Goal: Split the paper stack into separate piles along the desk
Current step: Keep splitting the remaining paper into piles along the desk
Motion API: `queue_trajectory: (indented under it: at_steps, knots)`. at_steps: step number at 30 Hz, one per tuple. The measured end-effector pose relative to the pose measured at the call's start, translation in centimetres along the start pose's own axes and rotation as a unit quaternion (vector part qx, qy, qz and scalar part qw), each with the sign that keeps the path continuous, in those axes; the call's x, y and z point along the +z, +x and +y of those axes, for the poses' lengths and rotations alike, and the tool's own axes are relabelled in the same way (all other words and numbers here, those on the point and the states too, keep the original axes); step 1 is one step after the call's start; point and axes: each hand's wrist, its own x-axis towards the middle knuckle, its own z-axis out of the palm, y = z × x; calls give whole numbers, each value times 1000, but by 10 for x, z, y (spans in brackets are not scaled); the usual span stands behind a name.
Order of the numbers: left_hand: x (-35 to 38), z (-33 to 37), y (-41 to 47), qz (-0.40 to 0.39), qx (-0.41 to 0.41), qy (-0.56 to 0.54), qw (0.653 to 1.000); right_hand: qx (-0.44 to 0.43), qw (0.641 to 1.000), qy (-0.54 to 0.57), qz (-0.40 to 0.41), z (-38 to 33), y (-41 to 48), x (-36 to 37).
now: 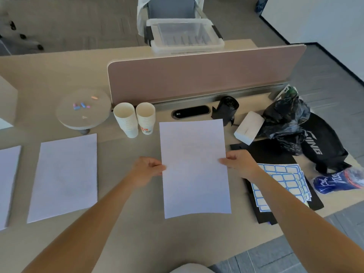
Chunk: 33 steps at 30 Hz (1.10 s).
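Near the desk's (122, 229) front edge, both forearms reached forward to a white paper stack (194, 168). Left hand (146, 170) pinched the stack's left edge, fingers (157, 166) closed on it; right hand (239, 164) clamped the right edge, thumb on top. The stack's near edge curled slightly. Left of it, apart, lay one paper pile (64, 178), and another (8, 184) at the desk's left edge, bare desk between them. Right of the stack, label sheets (283, 184) crowded close. Farther back stood paper cups (135, 119) before the divider (197, 75).
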Motion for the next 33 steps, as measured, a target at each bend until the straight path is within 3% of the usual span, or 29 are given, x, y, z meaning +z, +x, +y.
queue_trajectory:
  at_steps: [13, 33]
  knots:
    - [58, 4, 108, 97, -181, 63, 977, 26, 985, -126, -118, 6, 149, -25]
    - [71, 7, 180, 127, -199, 201, 951, 40, 982, -131, -126, 37, 229, -26]
